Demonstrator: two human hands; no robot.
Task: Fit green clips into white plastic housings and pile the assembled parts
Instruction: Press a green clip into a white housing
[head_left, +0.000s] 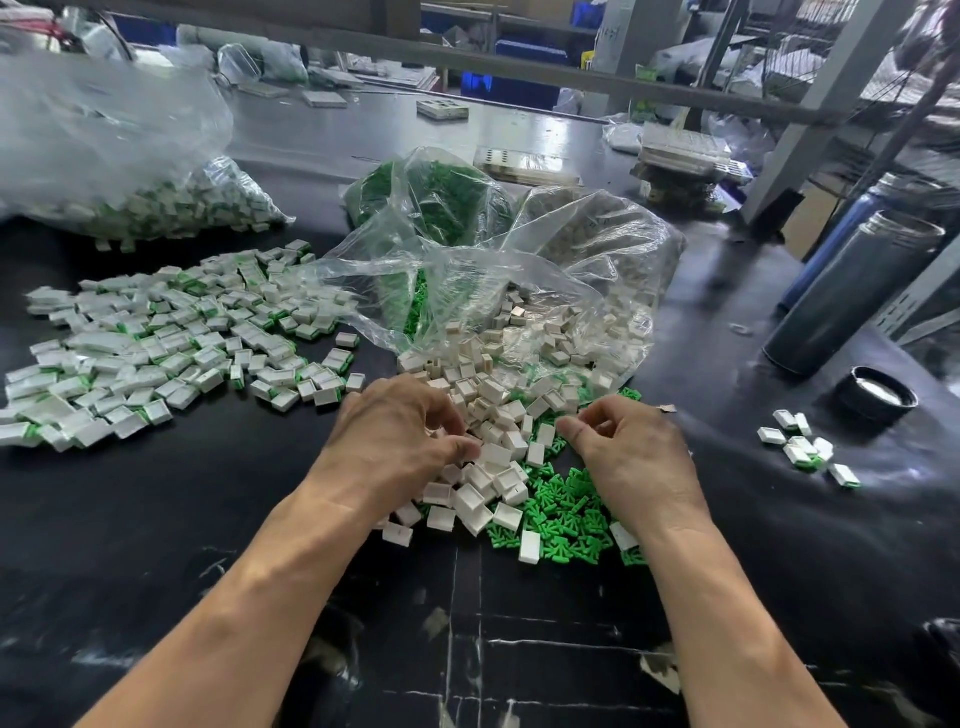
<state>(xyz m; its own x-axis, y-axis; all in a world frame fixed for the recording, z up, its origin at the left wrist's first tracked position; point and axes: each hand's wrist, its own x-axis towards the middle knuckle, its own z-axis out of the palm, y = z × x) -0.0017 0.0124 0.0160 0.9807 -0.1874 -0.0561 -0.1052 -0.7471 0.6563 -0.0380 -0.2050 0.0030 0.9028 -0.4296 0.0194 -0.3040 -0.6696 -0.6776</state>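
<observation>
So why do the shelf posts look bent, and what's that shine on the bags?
Head view: the wide-angle lens bows the grey post near the edge; overhead light glares off the clear plastic bag and the dark table; the far shelving is soft, while both hands and the white housings are sharp.

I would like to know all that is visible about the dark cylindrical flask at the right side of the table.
The dark grey cylindrical metal flask looks matte, with a silvery threaded neck at its top. It is open: its black round lid lies apart on the black table, inner side up. The flask leans in this wide view, base near the lid. A blue bottle stands behind it. Neither hand touches it.
</observation>
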